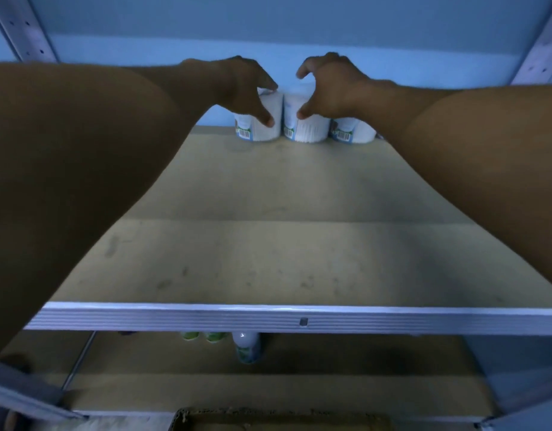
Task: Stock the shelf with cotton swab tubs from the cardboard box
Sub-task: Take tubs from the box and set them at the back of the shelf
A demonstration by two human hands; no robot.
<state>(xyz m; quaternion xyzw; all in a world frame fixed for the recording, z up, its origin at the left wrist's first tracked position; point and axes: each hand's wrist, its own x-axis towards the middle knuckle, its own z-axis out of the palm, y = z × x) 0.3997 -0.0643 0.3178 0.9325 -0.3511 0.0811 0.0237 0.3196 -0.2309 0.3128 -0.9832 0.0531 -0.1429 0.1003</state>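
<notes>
Reaching deep across the shelf (268, 259), both bare arms are extended to three cotton swab tubs set in a row against its back wall. The left tub (262, 119) is pinched between thumb and fingers of the left hand (243, 85); the middle tub (305, 122) is touched by the thumb of the right hand (327, 85), whose fingers are curled apart above it. The right tub (350, 132) stands just beside. A cardboard box (268, 419) edge is seen below the shelf's front rail
</notes>
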